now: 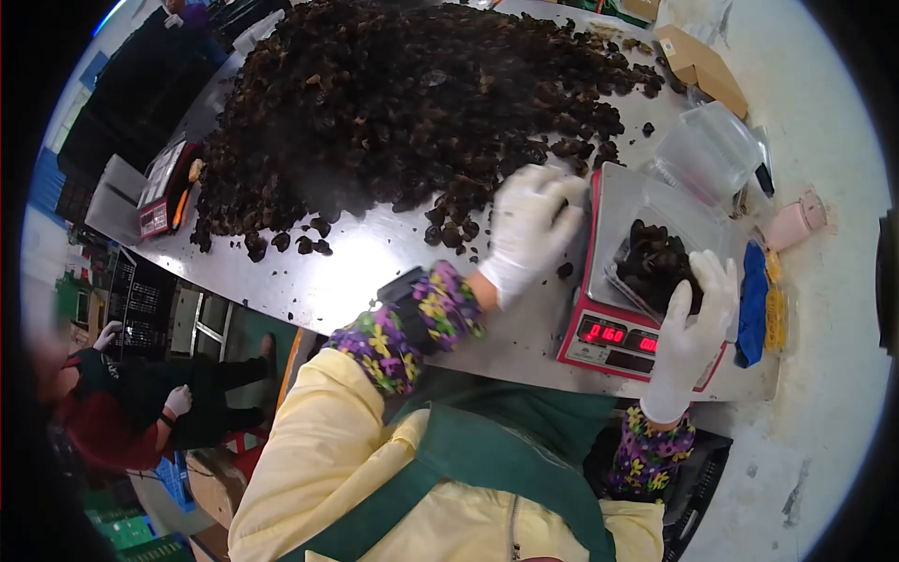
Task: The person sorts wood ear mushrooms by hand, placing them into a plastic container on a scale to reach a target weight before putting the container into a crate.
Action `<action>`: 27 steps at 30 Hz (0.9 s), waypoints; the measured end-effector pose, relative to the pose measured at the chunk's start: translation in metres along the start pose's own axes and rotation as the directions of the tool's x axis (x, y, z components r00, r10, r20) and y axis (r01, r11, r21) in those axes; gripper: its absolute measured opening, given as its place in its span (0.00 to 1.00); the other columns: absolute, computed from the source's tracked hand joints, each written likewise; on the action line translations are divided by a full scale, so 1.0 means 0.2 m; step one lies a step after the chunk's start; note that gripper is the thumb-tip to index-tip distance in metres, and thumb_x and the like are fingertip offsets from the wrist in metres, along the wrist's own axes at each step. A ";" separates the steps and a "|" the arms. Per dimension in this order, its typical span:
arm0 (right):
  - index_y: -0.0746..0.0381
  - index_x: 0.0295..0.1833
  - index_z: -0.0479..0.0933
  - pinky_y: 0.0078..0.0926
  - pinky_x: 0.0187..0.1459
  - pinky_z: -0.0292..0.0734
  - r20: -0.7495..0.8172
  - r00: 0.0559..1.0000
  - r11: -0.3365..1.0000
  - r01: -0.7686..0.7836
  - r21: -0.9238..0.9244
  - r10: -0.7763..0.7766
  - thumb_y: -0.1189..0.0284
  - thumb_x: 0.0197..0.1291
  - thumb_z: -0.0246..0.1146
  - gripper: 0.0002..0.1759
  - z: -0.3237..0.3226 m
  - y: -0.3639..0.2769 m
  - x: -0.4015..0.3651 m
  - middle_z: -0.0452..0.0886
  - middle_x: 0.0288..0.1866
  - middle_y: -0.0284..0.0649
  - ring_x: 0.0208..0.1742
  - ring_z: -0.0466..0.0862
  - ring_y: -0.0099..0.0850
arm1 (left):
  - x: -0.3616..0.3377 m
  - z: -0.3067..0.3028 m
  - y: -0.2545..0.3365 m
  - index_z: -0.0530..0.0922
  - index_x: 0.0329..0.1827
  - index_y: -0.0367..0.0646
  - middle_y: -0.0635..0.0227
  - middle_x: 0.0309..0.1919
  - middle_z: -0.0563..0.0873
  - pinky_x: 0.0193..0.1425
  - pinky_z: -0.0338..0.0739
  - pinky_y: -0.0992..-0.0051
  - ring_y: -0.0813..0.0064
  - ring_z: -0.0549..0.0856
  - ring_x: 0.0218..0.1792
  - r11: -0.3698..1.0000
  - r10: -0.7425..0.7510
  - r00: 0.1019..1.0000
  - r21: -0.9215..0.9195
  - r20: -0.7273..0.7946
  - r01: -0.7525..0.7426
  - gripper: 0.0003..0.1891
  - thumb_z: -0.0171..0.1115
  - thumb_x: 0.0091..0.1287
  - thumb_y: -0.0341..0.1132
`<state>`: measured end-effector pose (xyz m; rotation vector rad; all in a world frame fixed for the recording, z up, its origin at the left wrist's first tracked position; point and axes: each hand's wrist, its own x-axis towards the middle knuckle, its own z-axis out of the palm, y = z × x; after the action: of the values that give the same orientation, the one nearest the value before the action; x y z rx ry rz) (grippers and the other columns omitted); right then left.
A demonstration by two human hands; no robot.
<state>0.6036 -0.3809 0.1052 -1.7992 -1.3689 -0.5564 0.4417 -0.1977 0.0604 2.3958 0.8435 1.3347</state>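
My left hand (536,228), in a white glove, is over the steel table between a big heap of wood ear mushrooms (403,103) and the red scale (582,323). Its thumb and fingers are apart, with a dark gap between them. A clear plastic box (626,288) with dark mushrooms (653,258) in it sits on the scale's platform. My right hand (698,314), gloved too, is at the box's right side, its thumb and fingers around some of the dark mushrooms there. The scale's red display reads 0.160; its second figure is partly covered by that hand.
Clear plastic boxes (709,150) and a cardboard box (700,66) stand at the back right. Blue and yellow packets (752,304) and a pink object (796,221) lie right of the scale. Another scale (164,192) stands far left. A gloved co-worker (122,412) is at lower left.
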 end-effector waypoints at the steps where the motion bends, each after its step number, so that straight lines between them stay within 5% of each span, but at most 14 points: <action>1: 0.60 0.59 0.81 0.50 0.73 0.64 -0.019 0.999 0.999 0.037 0.032 -0.037 0.82 0.60 0.62 0.20 0.02 -0.04 -0.03 0.81 0.63 0.44 0.70 0.74 0.51 | -0.03 -0.03 -0.16 0.83 0.58 0.49 0.53 0.56 0.82 0.64 0.74 0.56 0.50 0.80 0.59 0.980 -0.044 0.999 0.194 0.023 0.039 0.21 0.71 0.60 0.36; 3: 0.58 0.55 0.82 0.50 0.69 0.68 0.010 0.993 0.978 0.114 0.174 -0.118 0.82 0.58 0.63 0.19 0.08 -0.16 -0.08 0.82 0.58 0.42 0.65 0.77 0.47 | -0.10 -0.09 -0.45 0.78 0.67 0.55 0.51 0.64 0.76 0.66 0.72 0.52 0.48 0.75 0.64 0.838 -0.105 0.994 0.540 0.019 0.078 0.29 0.72 0.60 0.40; 4: 0.58 0.53 0.83 0.50 0.67 0.69 0.038 0.987 0.944 0.139 0.300 -0.158 0.81 0.57 0.63 0.18 0.13 -0.22 -0.12 0.82 0.56 0.40 0.64 0.77 0.46 | -0.16 -0.11 -0.59 0.82 0.63 0.55 0.55 0.59 0.79 0.64 0.74 0.56 0.51 0.77 0.61 0.794 -0.097 0.995 0.604 0.014 0.069 0.24 0.71 0.61 0.40; 6: 0.56 0.51 0.83 0.50 0.63 0.72 0.127 0.955 0.922 0.217 0.321 -0.269 0.78 0.57 0.65 0.16 0.21 -0.36 -0.22 0.82 0.53 0.38 0.60 0.78 0.44 | -0.21 -0.23 -0.71 0.84 0.53 0.52 0.61 0.51 0.82 0.58 0.77 0.59 0.55 0.80 0.55 0.907 -0.224 0.937 0.410 0.268 0.099 0.16 0.71 0.62 0.38; 9: 0.56 0.50 0.83 0.48 0.61 0.73 0.201 0.931 0.874 0.188 0.449 -0.304 0.74 0.56 0.67 0.15 0.34 -0.50 -0.37 0.81 0.54 0.38 0.59 0.78 0.44 | -0.34 -0.35 -0.53 0.84 0.40 0.45 0.62 0.41 0.83 0.50 0.80 0.59 0.56 0.81 0.46 0.928 -0.102 0.970 0.373 0.223 0.012 0.03 0.68 0.66 0.32; 12: 0.55 0.50 0.83 0.45 0.60 0.75 0.264 0.912 0.839 0.135 0.526 -0.313 0.74 0.54 0.69 0.15 0.49 -0.52 -0.51 0.81 0.55 0.38 0.59 0.78 0.43 | -0.44 -0.46 -0.42 0.87 0.46 0.48 0.59 0.51 0.84 0.54 0.80 0.64 0.56 0.83 0.52 0.982 -0.092 0.972 0.179 0.216 0.053 0.11 0.72 0.61 0.29; 15: 0.56 0.49 0.84 0.42 0.57 0.75 0.309 0.914 0.871 0.088 0.483 -0.264 0.77 0.52 0.69 0.17 0.58 -0.48 -0.59 0.82 0.53 0.37 0.58 0.80 0.43 | -0.33 -0.54 -0.57 0.85 0.55 0.50 0.55 0.58 0.81 0.66 0.74 0.59 0.51 0.80 0.60 0.951 -0.133 0.990 0.288 0.040 0.115 0.18 0.72 0.62 0.29; 18: 0.56 0.49 0.84 0.42 0.57 0.75 0.330 0.918 0.879 0.040 0.475 -0.220 0.77 0.52 0.69 0.16 0.63 -0.47 -0.61 0.82 0.52 0.37 0.57 0.80 0.43 | -0.14 -0.52 -0.79 0.81 0.66 0.55 0.54 0.66 0.76 0.70 0.71 0.55 0.50 0.74 0.67 0.836 -0.184 0.980 0.513 -0.070 0.194 0.25 0.73 0.64 0.40; 20: 0.56 0.49 0.84 0.42 0.57 0.75 0.327 0.921 0.891 0.047 0.451 -0.214 0.77 0.51 0.69 0.17 0.63 -0.47 -0.61 0.83 0.52 0.37 0.57 0.81 0.42 | -0.08 -0.46 -0.97 0.79 0.66 0.57 0.54 0.66 0.75 0.64 0.75 0.55 0.49 0.76 0.65 0.757 -0.267 0.964 0.617 -0.005 0.213 0.26 0.73 0.62 0.39; 22: 0.56 0.49 0.84 0.42 0.58 0.76 0.313 0.933 0.899 0.023 0.438 -0.176 0.78 0.51 0.68 0.17 0.64 -0.47 -0.62 0.83 0.52 0.37 0.57 0.81 0.42 | -0.07 -0.45 -1.00 0.82 0.62 0.55 0.56 0.61 0.78 0.60 0.79 0.58 0.51 0.79 0.59 0.826 -0.274 0.952 0.540 0.135 0.161 0.23 0.72 0.62 0.38; 24: 0.56 0.49 0.84 0.43 0.58 0.75 0.316 0.935 0.900 0.009 0.435 -0.162 0.78 0.51 0.68 0.17 0.63 -0.46 -0.62 0.83 0.52 0.37 0.57 0.80 0.43 | -0.12 -0.44 -0.94 0.84 0.48 0.51 0.62 0.47 0.81 0.55 0.81 0.61 0.54 0.81 0.52 0.896 -0.216 0.958 0.427 0.191 0.118 0.11 0.69 0.63 0.33; 27: 0.56 0.49 0.84 0.43 0.59 0.75 0.320 0.935 0.896 -0.005 0.443 -0.153 0.78 0.51 0.68 0.17 0.63 -0.46 -0.62 0.82 0.52 0.37 0.57 0.80 0.43 | -0.22 -0.56 -0.78 0.83 0.47 0.48 0.61 0.49 0.82 0.58 0.79 0.63 0.54 0.81 0.53 0.932 -0.175 0.953 0.353 0.245 0.081 0.08 0.66 0.65 0.30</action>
<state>0.4636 -0.3448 -0.0312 -1.5159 -1.6525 0.0516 0.2732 -0.1058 0.0136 2.6414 1.2059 0.8342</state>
